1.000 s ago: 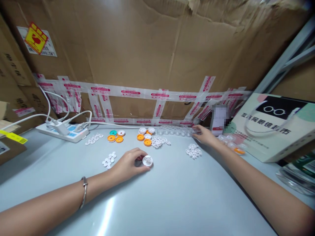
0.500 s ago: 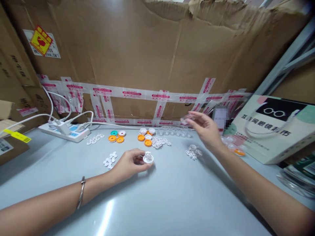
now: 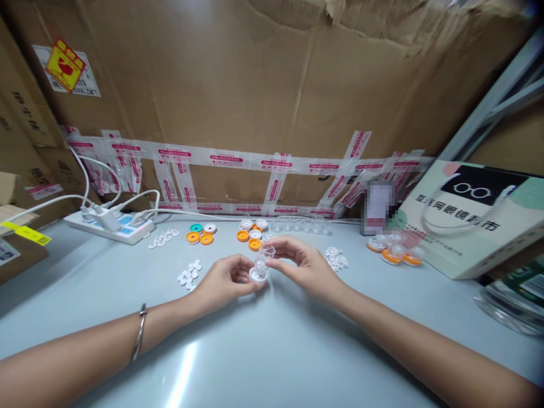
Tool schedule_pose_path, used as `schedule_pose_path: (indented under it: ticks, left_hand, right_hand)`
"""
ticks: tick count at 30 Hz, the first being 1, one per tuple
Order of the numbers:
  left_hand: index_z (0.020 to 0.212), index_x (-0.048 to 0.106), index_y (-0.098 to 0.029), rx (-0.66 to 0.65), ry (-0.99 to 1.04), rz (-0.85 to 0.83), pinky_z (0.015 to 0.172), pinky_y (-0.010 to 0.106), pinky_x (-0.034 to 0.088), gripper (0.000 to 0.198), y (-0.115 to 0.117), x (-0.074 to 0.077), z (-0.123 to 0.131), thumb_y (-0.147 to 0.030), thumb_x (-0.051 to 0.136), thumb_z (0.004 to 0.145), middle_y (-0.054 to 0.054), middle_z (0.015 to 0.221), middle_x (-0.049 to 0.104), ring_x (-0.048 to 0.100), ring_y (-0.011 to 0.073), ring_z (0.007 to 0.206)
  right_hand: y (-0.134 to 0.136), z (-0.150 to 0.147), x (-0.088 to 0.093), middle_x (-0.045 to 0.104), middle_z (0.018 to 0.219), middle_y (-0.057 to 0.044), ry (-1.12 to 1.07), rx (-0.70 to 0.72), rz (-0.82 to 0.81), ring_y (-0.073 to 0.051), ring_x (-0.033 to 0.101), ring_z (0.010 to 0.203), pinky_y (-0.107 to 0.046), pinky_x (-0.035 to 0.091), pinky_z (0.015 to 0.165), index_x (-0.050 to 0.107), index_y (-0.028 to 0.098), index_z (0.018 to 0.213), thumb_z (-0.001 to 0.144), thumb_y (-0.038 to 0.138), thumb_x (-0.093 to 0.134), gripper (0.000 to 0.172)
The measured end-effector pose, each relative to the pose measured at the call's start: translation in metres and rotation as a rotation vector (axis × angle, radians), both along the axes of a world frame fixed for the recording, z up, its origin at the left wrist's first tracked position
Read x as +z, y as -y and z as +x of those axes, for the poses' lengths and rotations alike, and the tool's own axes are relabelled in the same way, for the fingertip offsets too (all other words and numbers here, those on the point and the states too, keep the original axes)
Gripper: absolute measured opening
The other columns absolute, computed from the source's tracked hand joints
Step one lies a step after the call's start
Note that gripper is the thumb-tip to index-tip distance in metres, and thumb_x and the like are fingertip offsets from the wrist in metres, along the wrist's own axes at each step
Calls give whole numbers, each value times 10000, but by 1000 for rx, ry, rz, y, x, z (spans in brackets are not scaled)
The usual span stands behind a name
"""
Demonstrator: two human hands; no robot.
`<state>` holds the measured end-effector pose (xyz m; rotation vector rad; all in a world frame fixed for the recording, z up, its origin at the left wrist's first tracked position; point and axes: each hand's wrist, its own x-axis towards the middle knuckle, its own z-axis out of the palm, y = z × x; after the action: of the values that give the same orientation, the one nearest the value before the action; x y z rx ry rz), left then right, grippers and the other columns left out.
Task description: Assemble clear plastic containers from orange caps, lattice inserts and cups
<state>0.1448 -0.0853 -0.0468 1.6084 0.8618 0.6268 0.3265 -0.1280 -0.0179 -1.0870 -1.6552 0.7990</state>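
While left grip (image 3: 223, 280) pinches white cup (image 3: 258, 276), mouth upward, right grip (image 3: 312, 271) pinched narrowly on clear cap (image 3: 267, 254), long axis tilted

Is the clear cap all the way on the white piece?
Not fully on: the right hand holds the clear cap above the white piece.

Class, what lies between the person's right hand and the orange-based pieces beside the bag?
In the head view, a cluster of small white parts lies between the right hand and the orange-based pieces.
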Motion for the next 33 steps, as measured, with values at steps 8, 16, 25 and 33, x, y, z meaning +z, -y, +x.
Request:
schedule_pose_path:
  ticks: [8,16,25,33]
  left_hand:
    - [860,554,-116,-18,11,25,687,292,483,316,-1,-2,0,-261,701,621,35,802,612,602,137,682]
    - [843,554,-123,-4,15,21,679,290,487,312,0,-1,1,-266,707,611,19,762,601,594,133,667]
    - [868,580,-116,-16,9,52,698,296,505,307,0,-2,0,-267,714,637,46,812,638,615,142,696]
    - [883,588,-99,-7,-2,34,713,298,502,328,1,1,0,-273,710,633,66,851,642,619,155,721]
  right_hand:
    - [1,-4,-6,681,977,-50,53,32,-115,-182,639,914,-374,483,878,630,194,946,724,188,643,222]
    - [1,-5,-9,686,958,-51,39,24,-148,-190,638,927,-374,484,876,632,187,894,706,192,647,189]
    - [-1,-4,-12,696,945,-47,4,62,-147,-188,649,919,-401,487,900,645,202,886,719,210,647,168]
    - [-1,-5,-15,687,968,-59,-26,60,-139,-186,644,913,-390,489,882,650,192,888,738,251,636,162]
